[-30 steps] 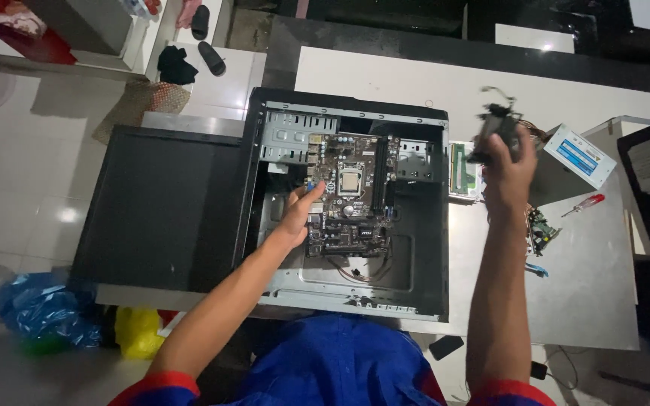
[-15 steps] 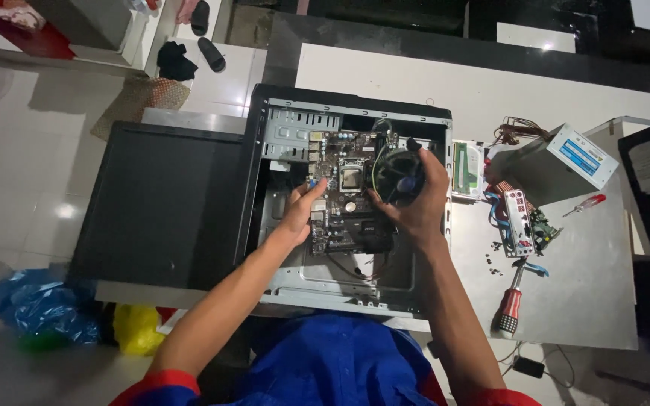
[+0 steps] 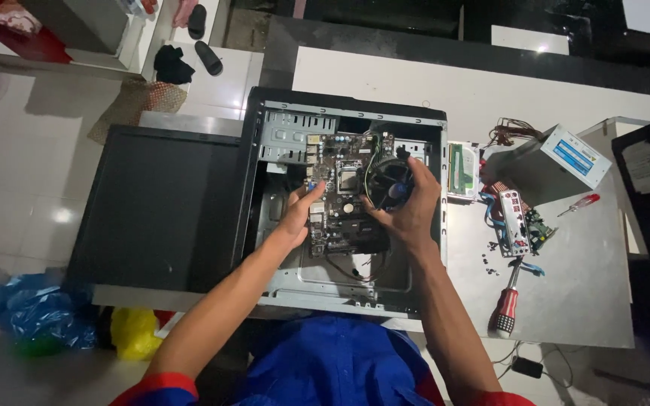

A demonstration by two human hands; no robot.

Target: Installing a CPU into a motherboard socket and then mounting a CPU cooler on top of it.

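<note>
CPU cooler fan [image 3: 390, 183], round and black, sits over the upper middle of the motherboard [image 3: 340, 203], held just right of the bare processor socket [image 3: 348, 180]. Landmark is the open PC case [image 3: 280, 128], lying on its side on the white table [image 3: 415, 83]. Detached black side panel [image 3: 156, 207] lies flat against the case's left edge. Grey power supply unit [image 3: 551, 165] with its wire bundle is right of the case, well apart from it. Motherboard is inside the case, upper centre. Right hand [image 3: 411, 210] is inside the case, fingers curled round the cooler fan's right and lower rim, gripping it. Left hand [image 3: 297, 214] is inside the case too, loosely open and holding nothing, fingertips touching the motherboard's left edge. Green memory stick in clear packaging [image 3: 462, 169] lies just beside the case's right wall. Small circuit board [image 3: 524, 225] with blue cables is right of the case, below the power supply. Red-handled screwdriver [image 3: 507, 304] lies right of the case near its lower corner; smaller red screwdriver [image 3: 578, 204] farther right. Loose screws [image 3: 487, 259] are scattered between the case and the big screwdriver.
</note>
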